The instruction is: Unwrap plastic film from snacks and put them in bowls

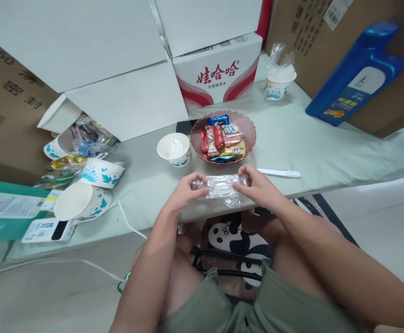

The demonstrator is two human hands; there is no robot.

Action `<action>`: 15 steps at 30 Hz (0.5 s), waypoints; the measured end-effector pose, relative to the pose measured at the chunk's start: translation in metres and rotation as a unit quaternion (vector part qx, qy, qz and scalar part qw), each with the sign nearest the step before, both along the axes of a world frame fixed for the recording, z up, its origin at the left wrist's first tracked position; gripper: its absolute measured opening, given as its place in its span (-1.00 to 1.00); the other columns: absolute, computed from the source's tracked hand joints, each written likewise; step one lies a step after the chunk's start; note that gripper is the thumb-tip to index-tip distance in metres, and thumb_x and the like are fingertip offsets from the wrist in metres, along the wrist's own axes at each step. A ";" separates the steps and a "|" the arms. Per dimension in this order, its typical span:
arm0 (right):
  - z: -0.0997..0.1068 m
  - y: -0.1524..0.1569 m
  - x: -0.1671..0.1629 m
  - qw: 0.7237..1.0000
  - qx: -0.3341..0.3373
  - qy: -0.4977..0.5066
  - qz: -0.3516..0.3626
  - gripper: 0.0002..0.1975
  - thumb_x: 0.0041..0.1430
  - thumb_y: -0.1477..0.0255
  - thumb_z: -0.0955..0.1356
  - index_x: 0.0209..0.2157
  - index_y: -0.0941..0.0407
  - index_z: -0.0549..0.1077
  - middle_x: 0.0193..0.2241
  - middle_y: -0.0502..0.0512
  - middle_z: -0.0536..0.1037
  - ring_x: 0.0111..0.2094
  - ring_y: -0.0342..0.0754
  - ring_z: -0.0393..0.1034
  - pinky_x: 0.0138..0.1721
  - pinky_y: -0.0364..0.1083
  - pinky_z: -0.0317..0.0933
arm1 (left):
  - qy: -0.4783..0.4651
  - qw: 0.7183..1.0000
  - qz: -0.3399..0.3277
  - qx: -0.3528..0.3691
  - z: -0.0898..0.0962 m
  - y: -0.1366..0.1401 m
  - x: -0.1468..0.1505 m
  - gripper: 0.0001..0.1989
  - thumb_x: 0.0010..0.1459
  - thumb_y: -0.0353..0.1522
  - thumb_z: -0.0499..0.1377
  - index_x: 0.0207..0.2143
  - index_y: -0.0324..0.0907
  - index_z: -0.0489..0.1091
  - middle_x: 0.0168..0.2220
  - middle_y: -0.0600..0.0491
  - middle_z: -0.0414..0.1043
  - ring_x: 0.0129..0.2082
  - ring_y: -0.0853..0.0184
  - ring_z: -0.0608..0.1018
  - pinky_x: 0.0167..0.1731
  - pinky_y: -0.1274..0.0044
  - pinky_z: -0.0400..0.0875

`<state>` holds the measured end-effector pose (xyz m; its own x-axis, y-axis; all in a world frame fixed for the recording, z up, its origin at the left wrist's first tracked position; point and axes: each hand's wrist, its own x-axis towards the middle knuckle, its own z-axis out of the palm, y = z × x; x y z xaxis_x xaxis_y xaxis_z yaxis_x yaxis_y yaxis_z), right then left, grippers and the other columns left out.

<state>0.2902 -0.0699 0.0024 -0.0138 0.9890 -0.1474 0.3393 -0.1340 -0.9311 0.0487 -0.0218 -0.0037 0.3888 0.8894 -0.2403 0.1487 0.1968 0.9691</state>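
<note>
A crinkled piece of clear plastic film point(220, 186) stretches between my two hands at the front edge of the table, with a loose end hanging below. My left hand point(189, 188) pinches its left side between thumb and fingers. On the opposite side, my right hand point(255, 184) grips the film the same way. Just beyond them stands a pink ribbed bowl point(251, 134) with wrapped snacks point(219, 136) inside. A paper cup point(180, 162) with clear plastic in it is left of the bowl. To the right of my right hand lies a white plastic stick-like utensil point(281, 173).
Several paper bowls point(99, 173) and wrapped items crowd the left side, near a white device with a cable point(130, 222). White boxes point(219, 69) line the back. A film-topped paper cup point(276, 89) and a blue bottle point(357, 76) stand at right.
</note>
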 end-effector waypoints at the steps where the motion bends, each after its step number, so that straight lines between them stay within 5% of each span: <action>1: 0.000 0.000 0.002 1.000 0.007 -0.006 -0.012 -0.65 -0.06 0.26 0.46 -0.23 0.04 0.37 -0.43 -0.05 0.40 -0.40 -0.07 0.31 -0.30 -0.03 0.26 | -0.005 1.000 -0.013 0.000 0.000 -0.001 0.000 -0.66 -0.13 -0.30 0.46 -0.34 -0.19 0.42 -0.49 0.17 0.41 -0.54 0.49 0.45 -0.50 0.66 0.32; 6: 0.003 0.001 0.006 0.993 0.040 0.109 0.028 -0.62 0.03 0.22 0.44 -0.12 0.03 0.38 -0.06 0.15 0.50 -0.01 0.02 0.42 0.04 0.05 0.29 | -0.065 0.995 -0.068 -0.030 0.002 -0.005 0.002 -0.58 -0.09 -0.33 0.45 -0.21 -0.15 0.36 -0.40 0.16 0.41 -0.57 0.52 0.45 -0.57 0.66 0.33; 10: 0.005 -0.001 -0.006 0.974 -0.047 0.081 0.206 -0.78 -0.01 0.30 0.45 -0.32 0.08 0.43 -0.39 0.00 0.50 -0.36 -0.08 0.39 -0.30 -0.09 0.27 | -0.079 0.992 -0.099 -0.021 0.003 -0.002 0.007 -0.43 -0.10 -0.34 0.44 -0.03 -0.08 0.32 -0.19 0.09 0.44 -0.56 0.54 0.46 -0.62 0.67 0.31; 12: 0.005 -0.002 -0.011 0.968 -0.078 0.015 0.238 -0.87 0.07 0.36 0.38 -0.46 0.10 0.39 -0.55 -0.07 0.39 -0.49 -0.14 0.26 -0.44 -0.14 0.12 | -0.038 0.998 -0.055 0.021 0.003 0.002 0.007 -0.39 -0.09 -0.38 0.39 0.05 -0.05 0.29 -0.11 0.07 0.44 -0.53 0.53 0.50 -0.57 0.66 0.35; 15: 0.005 -0.001 -0.012 0.977 -0.076 -0.043 0.196 -0.89 0.09 0.42 0.32 -0.49 0.13 0.37 -0.58 -0.09 0.34 -0.50 -0.17 0.20 -0.45 -0.16 0.03 | 0.103 0.979 0.108 0.141 0.001 0.003 0.005 -0.57 -0.03 -0.44 0.23 -0.04 -0.11 0.35 -0.21 0.10 0.47 -0.56 0.49 0.50 -0.52 0.60 0.38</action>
<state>0.2785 -0.0706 0.0077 -0.3685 0.8765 -0.3098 0.4677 -0.1132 -0.8766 0.0532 -0.0191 -0.0031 0.1534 0.9878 -0.0263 0.3316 -0.0264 0.9430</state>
